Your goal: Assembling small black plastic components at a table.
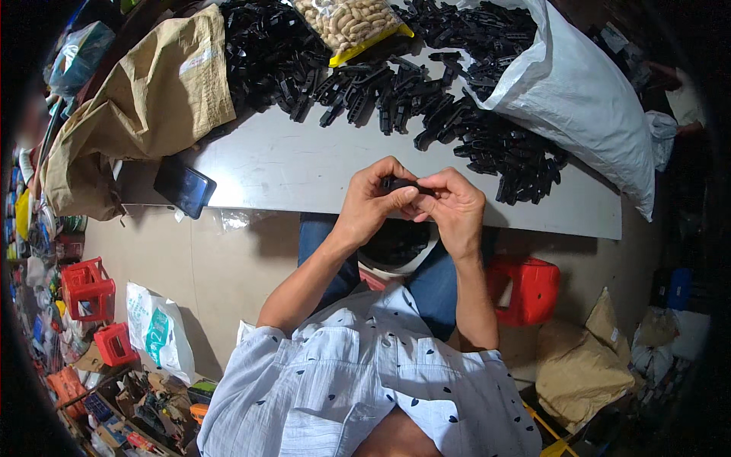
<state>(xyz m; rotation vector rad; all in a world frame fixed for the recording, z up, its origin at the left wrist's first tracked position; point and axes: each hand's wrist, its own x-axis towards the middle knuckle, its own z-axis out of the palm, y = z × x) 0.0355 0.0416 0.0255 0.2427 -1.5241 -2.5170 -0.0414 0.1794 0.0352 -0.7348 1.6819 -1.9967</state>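
Observation:
My left hand [371, 199] and my right hand [459, 209] meet over the table's near edge, fingers closed around a small, long black plastic piece [400, 184]. Fingers cover much of it, so its exact kind cannot be made out. Below, between my knees, sits a pale round bucket [426, 257] with dark pieces inside. Across the white table [266, 164] lie heaps of similar black plastic pieces [388, 95]; one pile [510, 156] lies just beyond my right hand.
An open white woven sack [594, 114] leans on the right, a brown sack [145, 107] on the left beside a phone [185, 187]. A bag of peanuts [354, 29] rests on the far heap. Red stools [531, 289] stand on the floor; another brown sack [582, 373] is lower right.

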